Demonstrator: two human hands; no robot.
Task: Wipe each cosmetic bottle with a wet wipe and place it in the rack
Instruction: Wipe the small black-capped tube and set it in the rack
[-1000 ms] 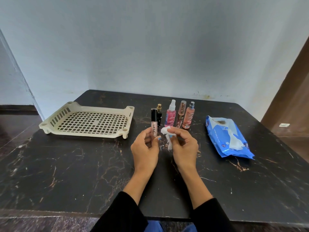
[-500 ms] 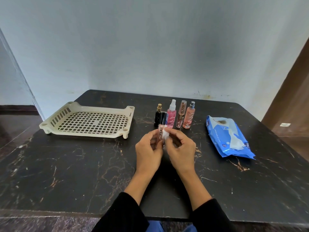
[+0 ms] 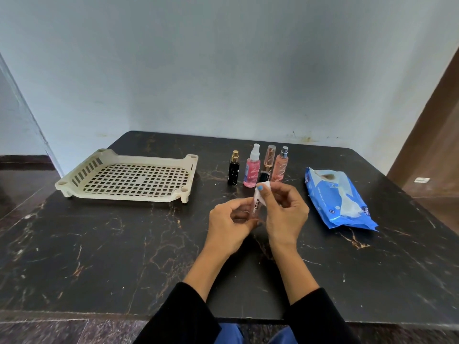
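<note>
My left hand (image 3: 229,219) grips the lower end of a slim clear lip gloss tube (image 3: 255,203) with a black cap, tilted up and to the right. My right hand (image 3: 285,212) presses a small white wet wipe (image 3: 265,186) against the tube near its cap. Behind the hands stand a black bottle with a gold top (image 3: 233,171), a pink spray bottle (image 3: 252,167), a slim peach tube (image 3: 269,156) and a peach spray bottle (image 3: 280,165). The cream plastic rack (image 3: 74,180) lies empty at the left.
A blue pack of wet wipes (image 3: 332,199) lies open at the right on the black marble table (image 3: 99,244). A pale wall rises right behind the table. A brown door edge stands at the far right.
The tube went from upright to tilted right and dropped lower. My right hand slid the wipe up along it toward the cap.
</note>
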